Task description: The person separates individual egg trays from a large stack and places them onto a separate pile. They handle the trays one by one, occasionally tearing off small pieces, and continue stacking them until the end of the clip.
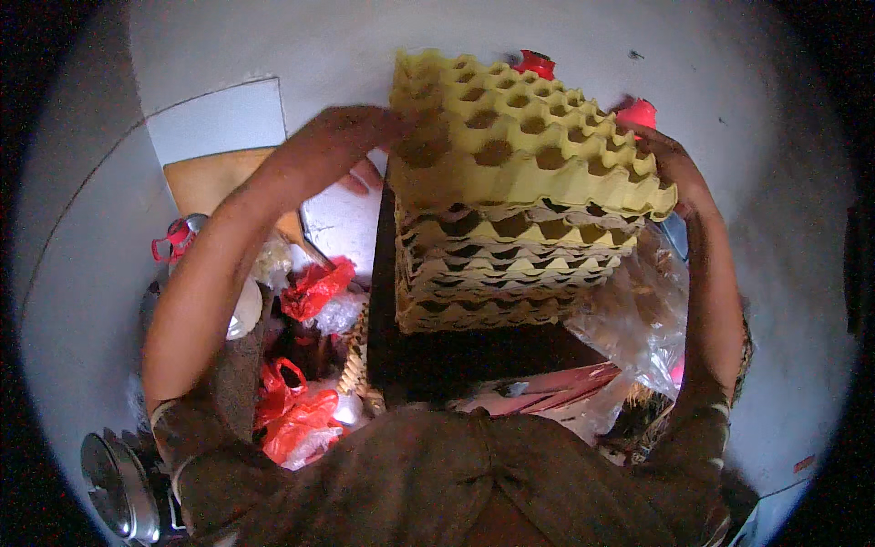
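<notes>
A tall stack of pulp egg trays stands on a dark surface before me. Its yellow top tray sits askew, jutting past the layers below at the right. My left hand is at the top tray's left edge, blurred and partly in shadow, with some fingers showing just below. My right arm reaches around the other side. Of my right hand only a part shows beside the tray's far right corner; its fingers are hidden. The picture does not settle how firmly either hand grips.
Red plastic bags and clear bags lie at the left, near a wooden board. A clear plastic sheet hangs right of the stack. Metal cookware stands at lower left. A pale wall rises behind and at the right.
</notes>
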`<action>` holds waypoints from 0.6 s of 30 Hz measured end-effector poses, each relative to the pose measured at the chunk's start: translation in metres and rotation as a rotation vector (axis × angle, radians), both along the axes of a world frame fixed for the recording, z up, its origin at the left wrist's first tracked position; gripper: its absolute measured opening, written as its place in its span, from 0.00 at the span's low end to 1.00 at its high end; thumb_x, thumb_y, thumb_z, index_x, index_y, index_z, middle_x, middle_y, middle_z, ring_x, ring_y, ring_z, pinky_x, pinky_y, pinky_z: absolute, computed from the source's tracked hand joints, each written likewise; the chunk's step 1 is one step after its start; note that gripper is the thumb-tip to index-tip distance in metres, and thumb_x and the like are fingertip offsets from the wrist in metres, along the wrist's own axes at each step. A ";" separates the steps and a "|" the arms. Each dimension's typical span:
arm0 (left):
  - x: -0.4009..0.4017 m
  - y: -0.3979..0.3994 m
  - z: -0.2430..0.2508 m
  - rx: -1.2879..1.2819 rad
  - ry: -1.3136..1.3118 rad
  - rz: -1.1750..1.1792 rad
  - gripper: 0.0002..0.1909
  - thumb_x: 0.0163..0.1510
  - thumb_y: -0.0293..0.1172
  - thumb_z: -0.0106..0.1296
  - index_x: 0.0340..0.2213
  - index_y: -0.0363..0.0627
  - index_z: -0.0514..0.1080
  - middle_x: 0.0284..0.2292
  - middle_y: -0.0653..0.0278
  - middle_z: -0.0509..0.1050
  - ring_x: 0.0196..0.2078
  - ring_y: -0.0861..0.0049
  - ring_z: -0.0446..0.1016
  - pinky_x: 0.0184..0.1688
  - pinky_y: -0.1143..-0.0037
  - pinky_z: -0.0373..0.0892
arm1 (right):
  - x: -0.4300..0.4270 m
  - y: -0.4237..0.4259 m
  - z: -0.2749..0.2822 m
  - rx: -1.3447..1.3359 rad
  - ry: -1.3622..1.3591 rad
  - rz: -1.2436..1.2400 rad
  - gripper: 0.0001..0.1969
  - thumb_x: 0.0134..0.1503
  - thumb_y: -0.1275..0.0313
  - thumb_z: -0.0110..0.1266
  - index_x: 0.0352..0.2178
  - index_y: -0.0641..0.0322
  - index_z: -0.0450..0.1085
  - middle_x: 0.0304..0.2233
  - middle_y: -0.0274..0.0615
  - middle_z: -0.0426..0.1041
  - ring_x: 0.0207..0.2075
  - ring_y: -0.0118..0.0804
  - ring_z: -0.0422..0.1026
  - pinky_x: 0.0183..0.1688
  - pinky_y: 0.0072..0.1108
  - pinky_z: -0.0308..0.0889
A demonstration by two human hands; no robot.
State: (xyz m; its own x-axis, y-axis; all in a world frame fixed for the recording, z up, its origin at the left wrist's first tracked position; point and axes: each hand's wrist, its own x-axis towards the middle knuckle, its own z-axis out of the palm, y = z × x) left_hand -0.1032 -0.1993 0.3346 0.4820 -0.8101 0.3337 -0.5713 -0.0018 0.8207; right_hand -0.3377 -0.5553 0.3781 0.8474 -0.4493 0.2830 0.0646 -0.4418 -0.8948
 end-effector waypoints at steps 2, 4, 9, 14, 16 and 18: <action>0.001 -0.004 0.022 0.038 -0.213 0.186 0.29 0.53 0.54 0.43 0.47 0.43 0.68 0.39 0.55 0.72 0.27 0.69 0.73 0.34 0.74 0.71 | -0.002 0.005 0.015 -0.236 0.048 -0.173 0.20 0.57 0.65 0.43 0.50 0.57 0.64 0.44 0.40 0.69 0.45 0.33 0.68 0.48 0.24 0.63; 0.047 -0.023 0.027 -0.046 -0.961 0.303 0.21 0.57 0.43 0.39 0.50 0.49 0.65 0.48 0.62 0.67 0.38 0.71 0.70 0.39 0.74 0.69 | 0.002 0.010 0.028 -0.338 -0.001 -0.119 0.22 0.56 0.63 0.44 0.52 0.56 0.62 0.44 0.40 0.69 0.46 0.34 0.67 0.49 0.24 0.62; 0.111 -0.088 0.018 -0.246 -1.434 0.317 0.21 0.55 0.32 0.41 0.51 0.48 0.62 0.53 0.56 0.61 0.52 0.60 0.65 0.53 0.68 0.64 | 0.038 0.041 0.039 -0.558 0.207 0.056 0.29 0.58 0.51 0.41 0.56 0.54 0.57 0.48 0.44 0.67 0.50 0.36 0.64 0.52 0.24 0.59; 0.074 -0.112 0.021 0.146 -1.056 0.023 0.19 0.54 0.30 0.41 0.49 0.47 0.64 0.48 0.52 0.67 0.51 0.58 0.65 0.51 0.68 0.65 | 0.048 0.026 0.025 -0.602 0.389 0.032 0.28 0.59 0.54 0.41 0.57 0.55 0.55 0.56 0.43 0.58 0.57 0.36 0.56 0.58 0.24 0.50; 0.071 -0.115 0.024 0.281 -1.149 0.076 0.18 0.53 0.30 0.41 0.47 0.46 0.65 0.47 0.51 0.68 0.50 0.57 0.66 0.50 0.68 0.65 | 0.047 0.027 0.020 -0.521 0.383 0.029 0.27 0.59 0.55 0.41 0.57 0.55 0.56 0.56 0.42 0.57 0.57 0.37 0.55 0.59 0.24 0.48; 0.082 -0.108 0.018 0.100 -1.292 0.010 0.17 0.53 0.31 0.42 0.45 0.44 0.66 0.45 0.50 0.68 0.47 0.57 0.68 0.48 0.67 0.66 | 0.048 0.023 0.015 -0.629 0.331 0.041 0.28 0.58 0.54 0.41 0.58 0.51 0.54 0.52 0.40 0.64 0.44 0.34 0.64 0.49 0.22 0.58</action>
